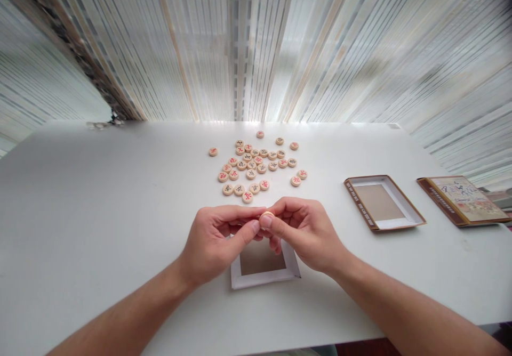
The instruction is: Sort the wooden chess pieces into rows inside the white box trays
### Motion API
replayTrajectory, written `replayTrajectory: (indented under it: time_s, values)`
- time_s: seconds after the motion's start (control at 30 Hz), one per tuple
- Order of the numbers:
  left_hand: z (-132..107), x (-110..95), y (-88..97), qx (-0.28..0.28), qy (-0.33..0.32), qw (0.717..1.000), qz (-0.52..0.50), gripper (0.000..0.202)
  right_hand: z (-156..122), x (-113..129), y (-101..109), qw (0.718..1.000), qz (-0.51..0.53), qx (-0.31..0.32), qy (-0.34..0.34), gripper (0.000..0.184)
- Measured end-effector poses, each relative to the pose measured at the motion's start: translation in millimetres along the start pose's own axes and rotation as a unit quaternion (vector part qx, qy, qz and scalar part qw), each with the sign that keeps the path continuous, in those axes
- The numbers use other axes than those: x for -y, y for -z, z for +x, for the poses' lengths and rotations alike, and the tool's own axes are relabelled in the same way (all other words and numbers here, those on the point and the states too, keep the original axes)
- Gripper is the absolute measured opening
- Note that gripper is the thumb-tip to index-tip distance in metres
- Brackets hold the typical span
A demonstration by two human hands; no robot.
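Note:
My right hand (310, 233) pinches a round wooden Chinese chess piece (267, 215) between thumb and index finger, its rim showing at the fingertips. Meeting it from the other side, my left hand (218, 241) has its thumb and fingers closed at the same piece. Most of that piece is covered by my fingers. Below both hands lies a white-rimmed shallow box (262, 280) with a brown-grey bottom, its far part hidden by the hands. Just beyond my fingertips, loose Chinese chess pieces (250, 174) with red or black characters are spread in a cluster on the table.
On the right of the white table (120, 228) sit an open shallow box part (370, 223) with a brown outer side and a printed box lid (468, 199). A striped curtain (208, 47) hangs along the table's far edge.

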State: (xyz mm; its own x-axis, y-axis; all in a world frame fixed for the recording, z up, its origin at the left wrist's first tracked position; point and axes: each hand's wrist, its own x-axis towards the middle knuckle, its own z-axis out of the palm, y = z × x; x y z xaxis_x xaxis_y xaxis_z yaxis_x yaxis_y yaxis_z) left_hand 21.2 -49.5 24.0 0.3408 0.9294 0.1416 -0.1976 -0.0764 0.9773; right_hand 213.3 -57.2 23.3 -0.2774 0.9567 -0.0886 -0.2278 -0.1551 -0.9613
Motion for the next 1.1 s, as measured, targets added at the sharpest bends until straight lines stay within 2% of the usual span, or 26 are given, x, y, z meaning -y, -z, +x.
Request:
replayTrajectory:
  time_s: [0.4, 0.57, 0.63, 0.8, 0.93, 1.0, 1.1]
  values:
    - [4.9, 0.5, 1.8, -0.029, 0.053, 0.996, -0.06, 0.017, 2.8, 2.6, 2.8, 0.999, -0.019, 0.026, 0.028, 0.029]
    - [6.1, 0.1, 0.2, -0.017, 0.041, 0.997, -0.067, 0.019, 2.7, -1.4, 2.7, 1.0, -0.001, 0.005, 0.007, 0.028]
    - [4.9, 2.1, 0.1, -0.027, 0.034, 0.998, -0.05, 0.019, 3.4, -3.8, 4.3, 1.0, -0.012, 0.002, 0.019, 0.026]
    - [2.9, 9.0, 3.0, -0.071, -0.023, 0.996, 0.046, 0.021, 6.5, -8.5, 10.6, 0.984, -0.111, -0.017, 0.139, 0.013]
    - [3.5, 12.2, 5.4, -0.077, -0.069, 0.991, 0.083, 0.024, 7.4, -10.2, 12.5, 0.968, -0.152, -0.014, 0.197, 0.018]
    - [3.7, 12.7, 5.4, -0.081, -0.074, 0.99, 0.085, 0.025, 7.1, -10.6, 12.1, 0.969, -0.149, -0.017, 0.195, 0.018]
    - [3.0, 11.9, 4.6, -0.084, -0.046, 0.994, 0.061, 0.026, 6.5, -9.5, 10.9, 0.983, -0.105, -0.032, 0.15, 0.019]
